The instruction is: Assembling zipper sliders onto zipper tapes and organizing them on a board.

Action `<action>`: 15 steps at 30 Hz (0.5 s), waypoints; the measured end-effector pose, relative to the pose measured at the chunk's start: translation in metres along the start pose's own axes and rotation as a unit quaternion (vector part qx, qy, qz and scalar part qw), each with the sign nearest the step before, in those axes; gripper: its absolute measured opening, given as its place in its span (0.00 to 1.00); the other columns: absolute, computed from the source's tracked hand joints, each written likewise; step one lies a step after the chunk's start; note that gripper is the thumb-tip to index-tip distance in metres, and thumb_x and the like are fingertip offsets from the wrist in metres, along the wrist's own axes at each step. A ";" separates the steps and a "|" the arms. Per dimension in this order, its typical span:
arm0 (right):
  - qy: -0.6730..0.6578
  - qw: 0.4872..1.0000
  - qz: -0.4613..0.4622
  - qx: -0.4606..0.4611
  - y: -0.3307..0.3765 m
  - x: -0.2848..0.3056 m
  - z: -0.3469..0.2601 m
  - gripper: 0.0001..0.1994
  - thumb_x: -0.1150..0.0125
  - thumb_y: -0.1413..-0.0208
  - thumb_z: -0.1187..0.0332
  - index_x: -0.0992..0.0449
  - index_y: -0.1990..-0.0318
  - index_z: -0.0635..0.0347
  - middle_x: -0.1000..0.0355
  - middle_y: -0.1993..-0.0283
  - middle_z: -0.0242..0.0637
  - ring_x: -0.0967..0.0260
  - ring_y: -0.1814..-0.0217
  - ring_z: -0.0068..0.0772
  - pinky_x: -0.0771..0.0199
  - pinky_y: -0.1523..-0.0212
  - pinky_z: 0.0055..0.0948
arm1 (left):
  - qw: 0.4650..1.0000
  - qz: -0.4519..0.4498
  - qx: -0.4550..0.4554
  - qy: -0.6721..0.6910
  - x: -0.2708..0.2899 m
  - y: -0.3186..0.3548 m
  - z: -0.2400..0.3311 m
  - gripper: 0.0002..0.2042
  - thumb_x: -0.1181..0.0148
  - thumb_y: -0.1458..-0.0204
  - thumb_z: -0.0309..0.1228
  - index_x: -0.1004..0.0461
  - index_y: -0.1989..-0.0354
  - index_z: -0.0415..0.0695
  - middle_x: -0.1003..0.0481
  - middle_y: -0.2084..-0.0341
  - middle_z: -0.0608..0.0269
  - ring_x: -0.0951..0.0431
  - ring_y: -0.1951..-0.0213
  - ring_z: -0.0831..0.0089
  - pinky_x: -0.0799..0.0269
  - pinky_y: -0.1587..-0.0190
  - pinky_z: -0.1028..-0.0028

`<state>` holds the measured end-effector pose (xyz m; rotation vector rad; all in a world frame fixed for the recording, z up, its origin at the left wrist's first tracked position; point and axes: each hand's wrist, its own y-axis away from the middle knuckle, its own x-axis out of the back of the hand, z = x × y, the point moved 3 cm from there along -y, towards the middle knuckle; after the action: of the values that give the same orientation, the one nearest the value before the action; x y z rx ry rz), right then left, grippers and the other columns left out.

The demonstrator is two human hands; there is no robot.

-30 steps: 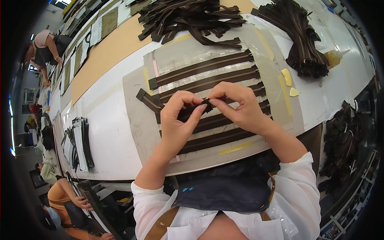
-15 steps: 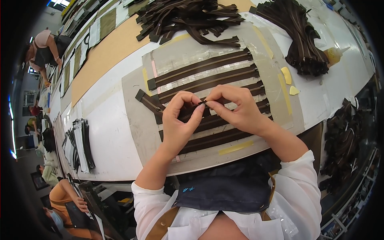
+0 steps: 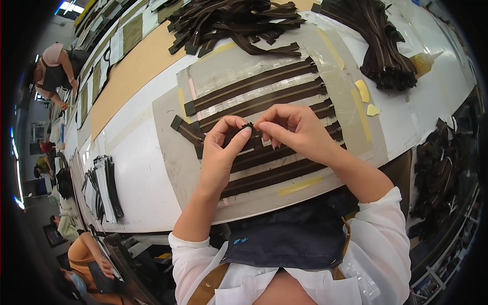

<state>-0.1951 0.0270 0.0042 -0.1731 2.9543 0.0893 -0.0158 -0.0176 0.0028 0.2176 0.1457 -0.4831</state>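
Pinched between thumb and forefinger of my left hand (image 3: 219, 152) is the dark toothed end of a brown zipper (image 3: 191, 131); the zipper's other end sticks out to the left of that hand. My right hand (image 3: 300, 131) is closed in a pinch just right of the zipper end, fingertips apart from it or barely touching. Whatever it holds is too small to make out. Beneath both hands, several brown zippers with metal teeth, among them a far zipper (image 3: 251, 85), lie in slanted rows on a grey board (image 3: 175, 168) with clear and yellow tape strips.
Beyond the board lies a heap of zippers (image 3: 229, 25); a bundle of zippers (image 3: 384, 51) is at the far right beside a yellowish nozzle bottle (image 3: 424, 63). Two yellow pieces (image 3: 362, 91) rest on the right. Stacked fabric strips (image 3: 104, 188) lie left. Other people work farther left.
My right fingertips have come away from the zipper end, shifting slightly up. My left hand has moved a little left, still pinching it.
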 end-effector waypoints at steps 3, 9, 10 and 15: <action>0.009 1.000 -0.012 -0.016 0.000 0.000 -0.001 0.07 0.42 0.35 0.71 0.22 0.57 0.67 0.25 0.67 0.29 0.30 0.68 0.13 0.27 0.66 0.17 | 1.000 -0.006 0.000 -0.007 0.001 0.000 -0.001 0.05 0.38 0.42 0.26 0.26 0.60 0.42 0.26 0.63 0.73 0.29 0.59 0.86 0.34 0.52 0.81; -0.010 1.000 -0.013 -0.009 0.000 0.001 0.001 0.07 0.41 0.36 0.71 0.22 0.57 0.67 0.25 0.68 0.29 0.29 0.68 0.14 0.26 0.66 0.17 | 1.000 -0.011 0.006 -0.005 0.000 0.000 -0.002 0.05 0.38 0.42 0.26 0.26 0.60 0.41 0.25 0.64 0.72 0.29 0.60 0.86 0.33 0.53 0.82; -0.018 0.999 -0.019 -0.019 0.000 0.001 0.002 0.07 0.41 0.36 0.71 0.22 0.57 0.67 0.25 0.68 0.30 0.29 0.68 0.14 0.26 0.66 0.17 | 1.000 -0.012 0.006 -0.005 0.001 0.000 -0.002 0.05 0.38 0.42 0.26 0.26 0.60 0.41 0.25 0.64 0.72 0.29 0.60 0.86 0.33 0.53 0.82; -0.047 0.997 -0.036 -0.052 -0.002 0.004 0.000 0.07 0.41 0.36 0.71 0.23 0.57 0.66 0.24 0.68 0.31 0.28 0.68 0.15 0.26 0.66 0.17 | 1.000 -0.016 0.007 -0.012 0.001 0.000 -0.002 0.05 0.37 0.42 0.26 0.26 0.60 0.41 0.25 0.64 0.72 0.28 0.60 0.86 0.33 0.53 0.82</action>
<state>-0.1986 0.0246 0.0035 -0.2826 2.8471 0.2358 -0.0151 -0.0177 0.0008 0.2232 0.1223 -0.5187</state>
